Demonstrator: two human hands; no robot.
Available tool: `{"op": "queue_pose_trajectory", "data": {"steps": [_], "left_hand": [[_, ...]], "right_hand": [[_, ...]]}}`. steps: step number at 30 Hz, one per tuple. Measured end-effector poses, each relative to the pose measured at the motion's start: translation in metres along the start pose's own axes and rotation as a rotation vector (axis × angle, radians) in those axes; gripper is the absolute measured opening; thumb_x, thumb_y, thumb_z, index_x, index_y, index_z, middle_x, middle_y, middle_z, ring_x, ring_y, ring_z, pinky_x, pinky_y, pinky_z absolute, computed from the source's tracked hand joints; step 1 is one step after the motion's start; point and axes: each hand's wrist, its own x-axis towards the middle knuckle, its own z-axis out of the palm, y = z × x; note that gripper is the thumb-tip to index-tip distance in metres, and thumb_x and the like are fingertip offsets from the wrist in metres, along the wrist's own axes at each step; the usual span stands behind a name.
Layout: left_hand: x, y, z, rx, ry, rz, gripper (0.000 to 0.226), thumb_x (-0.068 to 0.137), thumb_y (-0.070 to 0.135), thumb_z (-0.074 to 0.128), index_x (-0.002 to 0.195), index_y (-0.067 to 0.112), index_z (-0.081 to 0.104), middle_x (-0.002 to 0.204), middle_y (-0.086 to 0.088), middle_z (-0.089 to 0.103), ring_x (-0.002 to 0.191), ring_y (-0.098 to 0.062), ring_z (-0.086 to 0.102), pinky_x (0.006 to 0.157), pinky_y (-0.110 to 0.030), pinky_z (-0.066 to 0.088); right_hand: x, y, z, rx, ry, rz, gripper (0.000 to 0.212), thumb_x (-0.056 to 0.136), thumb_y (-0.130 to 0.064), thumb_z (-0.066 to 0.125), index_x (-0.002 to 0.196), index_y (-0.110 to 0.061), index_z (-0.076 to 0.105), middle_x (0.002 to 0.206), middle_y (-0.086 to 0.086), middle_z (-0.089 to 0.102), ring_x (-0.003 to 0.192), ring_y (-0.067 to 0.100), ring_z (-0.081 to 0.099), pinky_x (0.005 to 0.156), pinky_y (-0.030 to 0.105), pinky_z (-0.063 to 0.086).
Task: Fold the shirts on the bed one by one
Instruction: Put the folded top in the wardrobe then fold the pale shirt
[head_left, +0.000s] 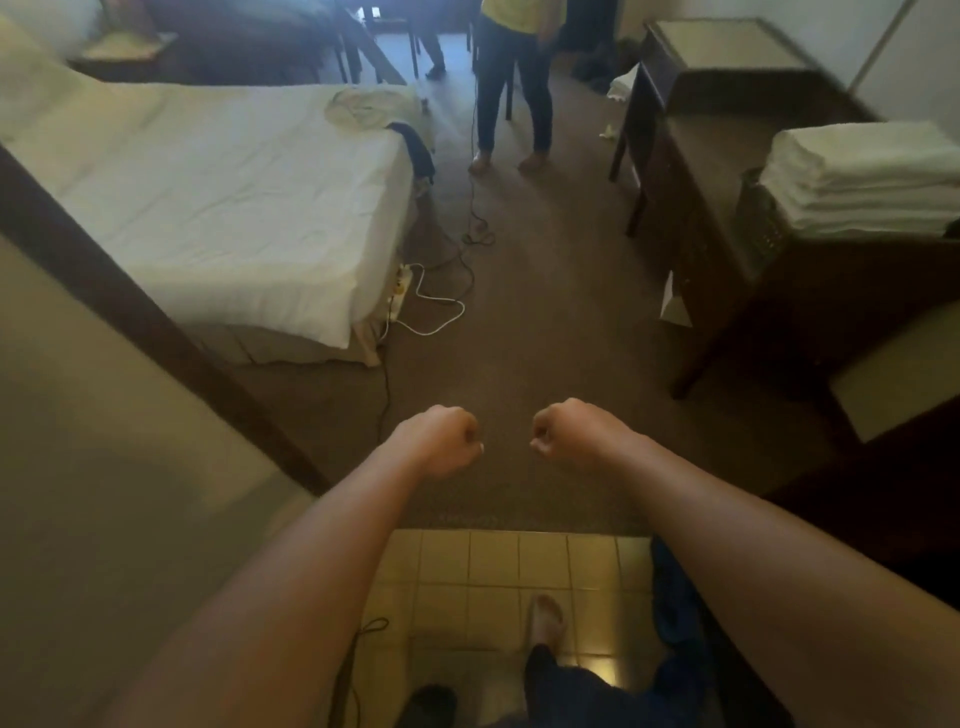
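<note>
A bed (223, 208) with a white sheet stands at the left. On its far corner lies a crumpled pale garment (363, 106), and a dark garment (415, 148) hangs over the foot edge beside it. My left hand (441, 439) and my right hand (569, 434) are stretched out in front of me over the carpet, both curled into fists with nothing in them. They are far from the bed and close to each other without touching.
A person (514, 78) stands on the carpet beyond the bed. A power strip (402, 291) and cables lie by the bed's side. A dark desk (727, 156) at the right carries stacked white towels (862, 176). Tiled floor (493, 566) lies under my feet.
</note>
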Motion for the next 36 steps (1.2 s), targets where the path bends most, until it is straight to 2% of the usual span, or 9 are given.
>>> {"op": "queue_pose_trajectory", "data": {"steps": [7,17,27,33,36], "left_hand": [[0.092,0.018,-0.052,-0.032,-0.018,-0.046,0.025,0.098,0.043,0.059,0.113,0.024,0.067,0.108,0.000,0.066,0.096,-0.020,0.065,0.087,-0.044,0.058],[0.212,-0.007,-0.114,-0.050,-0.025,-0.110,0.023,0.097,0.044,0.060,0.109,0.027,0.068,0.111,0.001,0.066,0.100,-0.020,0.065,0.090,-0.045,0.056],[0.369,-0.094,-0.216,-0.061,-0.049,-0.127,0.026,0.099,0.042,0.059,0.116,0.025,0.067,0.113,0.001,0.066,0.104,-0.020,0.065,0.089,-0.041,0.056],[0.456,-0.147,-0.294,-0.001,0.006,-0.110,0.023,0.097,0.044,0.059,0.109,0.028,0.068,0.108,0.003,0.068,0.100,-0.021,0.066,0.078,-0.035,0.053],[0.497,-0.161,-0.327,-0.001,0.028,-0.108,0.022,0.097,0.044,0.058,0.104,0.027,0.070,0.103,0.001,0.068,0.096,-0.023,0.066,0.080,-0.037,0.056]], "right_hand": [[0.087,0.068,-0.071,-0.029,-0.048,-0.010,0.016,0.098,-0.032,0.057,0.102,-0.022,0.069,0.098,-0.002,0.066,0.088,0.017,0.066,0.084,0.044,0.059],[0.210,0.097,-0.132,-0.053,-0.071,-0.081,0.020,0.099,-0.032,0.055,0.107,-0.020,0.069,0.101,-0.001,0.067,0.090,0.017,0.065,0.083,0.043,0.059],[0.405,0.079,-0.216,-0.060,-0.063,-0.057,0.021,0.097,-0.035,0.056,0.105,-0.023,0.071,0.103,0.000,0.068,0.093,0.020,0.066,0.084,0.044,0.058],[0.507,0.059,-0.272,-0.023,-0.029,-0.080,0.019,0.096,-0.036,0.056,0.101,-0.027,0.071,0.099,-0.003,0.067,0.089,0.018,0.064,0.081,0.040,0.057],[0.553,0.061,-0.298,-0.001,-0.006,-0.094,0.018,0.096,-0.035,0.055,0.096,-0.026,0.071,0.093,-0.004,0.067,0.084,0.016,0.064,0.077,0.038,0.057]]}}
